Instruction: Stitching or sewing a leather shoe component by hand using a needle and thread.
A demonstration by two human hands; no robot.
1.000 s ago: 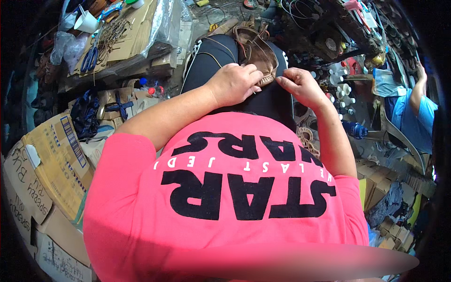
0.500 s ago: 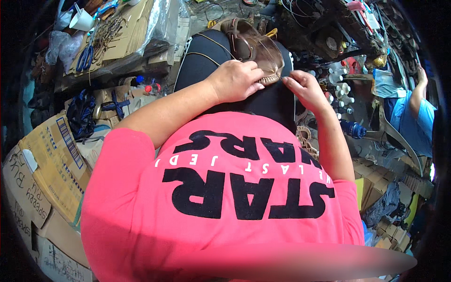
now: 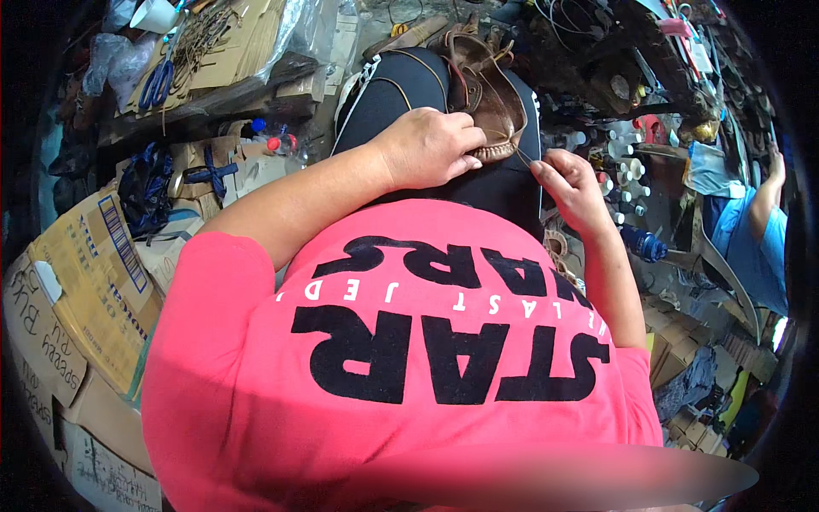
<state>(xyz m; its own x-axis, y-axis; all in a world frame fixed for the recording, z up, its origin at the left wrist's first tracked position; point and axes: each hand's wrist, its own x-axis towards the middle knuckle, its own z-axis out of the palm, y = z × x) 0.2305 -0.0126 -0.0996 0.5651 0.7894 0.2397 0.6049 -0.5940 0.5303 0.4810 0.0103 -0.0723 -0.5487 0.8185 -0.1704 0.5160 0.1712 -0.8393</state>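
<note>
A brown leather moccasin-style shoe (image 3: 502, 104) rests on my dark-trousered lap, its gathered, stitched toe toward me. My left hand (image 3: 435, 147) is closed on the toe's left side, with fingertips at the row of stitches. My right hand (image 3: 572, 186) is a little to the right of the toe, pinching a thin tan thread (image 3: 524, 155) that runs taut from the stitching. What lies inside its curled fingers is hidden. A longer loose tan cord (image 3: 397, 85) crosses my left thigh and passes toward the shoe.
At the far left a cardboard-topped bench (image 3: 247, 64) carries blue-handled scissors (image 3: 157, 85) and cords. Cardboard boxes (image 3: 94, 282) stand at the left. White-capped bottles (image 3: 630, 166) crowd beyond my right hand. Another person's blue-clothed arm (image 3: 763, 205) shows at the far right.
My right hand has drawn slightly away from the toe, and more thread shows between them. The shoe has tipped, so its open inside shows more. My left hand keeps its grip.
</note>
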